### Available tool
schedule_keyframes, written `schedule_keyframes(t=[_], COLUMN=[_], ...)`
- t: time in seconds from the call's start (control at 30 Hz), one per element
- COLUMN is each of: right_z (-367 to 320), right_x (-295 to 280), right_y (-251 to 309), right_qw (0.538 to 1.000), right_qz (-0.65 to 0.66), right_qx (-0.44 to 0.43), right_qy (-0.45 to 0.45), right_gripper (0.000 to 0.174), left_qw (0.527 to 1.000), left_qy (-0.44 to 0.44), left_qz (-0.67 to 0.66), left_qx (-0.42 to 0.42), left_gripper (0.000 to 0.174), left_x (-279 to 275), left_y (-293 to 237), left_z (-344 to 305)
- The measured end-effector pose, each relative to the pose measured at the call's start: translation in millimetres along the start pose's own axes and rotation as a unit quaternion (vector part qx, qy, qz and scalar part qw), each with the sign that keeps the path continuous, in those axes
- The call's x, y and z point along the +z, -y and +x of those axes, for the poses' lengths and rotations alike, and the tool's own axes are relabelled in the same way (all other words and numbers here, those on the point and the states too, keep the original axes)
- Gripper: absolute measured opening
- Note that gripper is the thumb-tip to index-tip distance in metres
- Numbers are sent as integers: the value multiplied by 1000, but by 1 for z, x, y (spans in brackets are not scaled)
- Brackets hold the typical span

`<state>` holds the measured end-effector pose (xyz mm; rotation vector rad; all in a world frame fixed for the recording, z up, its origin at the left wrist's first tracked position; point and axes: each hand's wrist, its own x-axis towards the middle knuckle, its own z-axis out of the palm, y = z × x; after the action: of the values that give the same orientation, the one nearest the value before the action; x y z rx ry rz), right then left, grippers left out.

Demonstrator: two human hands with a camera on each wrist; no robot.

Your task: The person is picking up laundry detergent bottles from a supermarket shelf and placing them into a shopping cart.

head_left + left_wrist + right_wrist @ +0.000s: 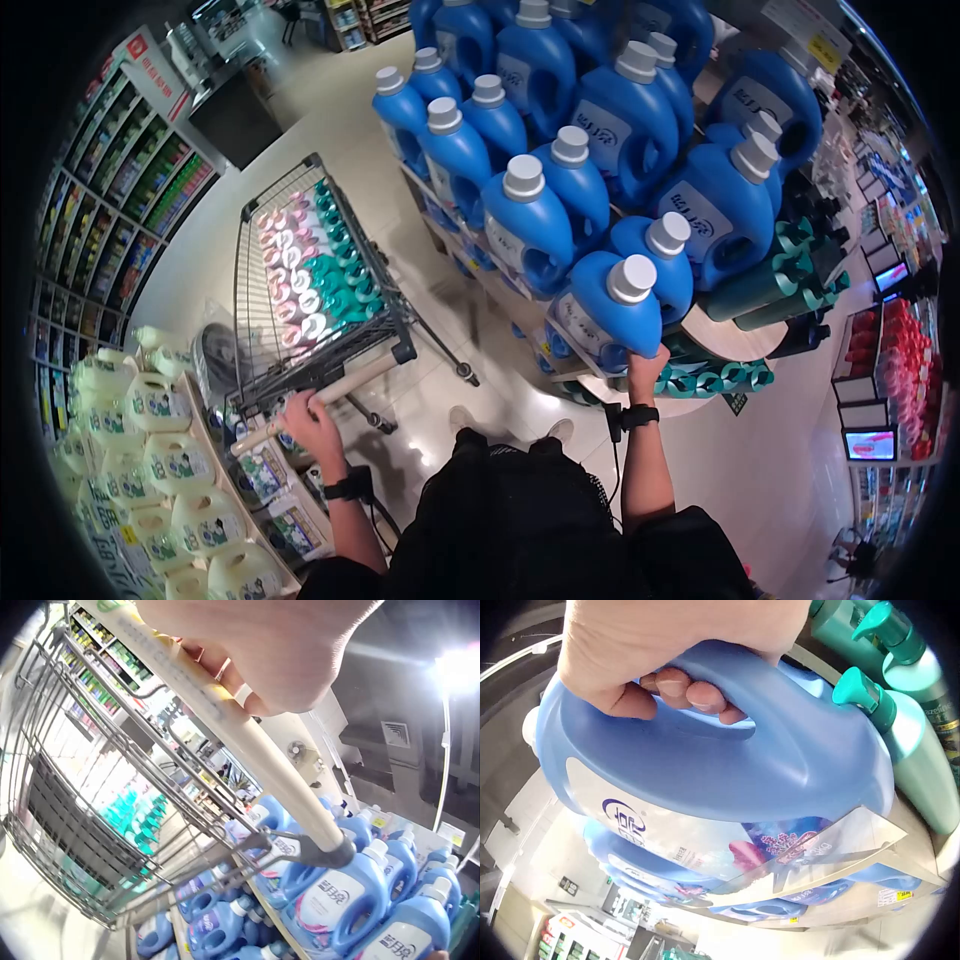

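Observation:
My right hand point(646, 372) grips the handle of a blue laundry detergent bottle point(605, 310) with a white cap, at the near corner of the display. In the right wrist view its fingertips point(705, 697) come through the handle opening, and the bottle point(667, 772) stands behind a low clear edge strip point(840, 851). My left hand point(312, 425) holds the pale push bar point(360, 383) of a shopping cart point(330, 345). Seen from the left wrist, the fingers point(214, 660) wrap around that bar point(277, 772). Pink, white and green pump bottles point(335, 285) fill part of the cart.
More blue detergent bottles point(520, 215) crowd the display. Green pump bottles point(765, 290) lie on a round wooden stand point(735, 335) beside it. Cream-coloured jugs point(185, 460) are stacked at left, near the cart. Tiled floor point(500, 370) runs between, with shelves point(120, 180) beyond.

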<state>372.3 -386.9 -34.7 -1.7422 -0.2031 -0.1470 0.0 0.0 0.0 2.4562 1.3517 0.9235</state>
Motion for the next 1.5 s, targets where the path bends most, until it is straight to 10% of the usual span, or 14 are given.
schedule_keyframes(t=[0.4, 0.77, 0.97, 1.03, 1.1, 1.17, 1.3, 1.5], right_z=[-7, -38, -76, -93, -107, -113, -96, -93], right_x=[14, -24, -72, -59, -73, -10, -36, -29], right_y=[23, 138, 194, 218, 239, 299, 267, 251], right_qw=[999, 994, 993, 985, 941, 926, 862, 787], right_qz=[31, -38, 95, 141, 240, 118, 300, 347], right_qx=[-24, -100, 4, 51, 238, 322, 393, 489], right_qy=[-27, 34, 69, -89, 15, -158, 111, 142], right_gripper=[8, 22, 26, 29, 23, 10, 7, 11], left_qw=[999, 964, 791, 738, 662, 594, 560, 583], left_qy=[25, 51, 361, 416, 507, 577, 600, 604], left_qz=[-20, -248, -472, -479, -513, -526, -571, -537], left_qx=[36, 82, 147, 229, 204, 196, 25, -86], left_gripper=[56, 46, 74, 88, 91, 91, 85, 71], left_x=[-7, -40, -19, -18, -26, -28, -52, -85], left_y=[-28, -73, -189, -213, -226, -216, -215, -202], left_z=[-22, -26, -19, -19, -2, 16, 7, -9])
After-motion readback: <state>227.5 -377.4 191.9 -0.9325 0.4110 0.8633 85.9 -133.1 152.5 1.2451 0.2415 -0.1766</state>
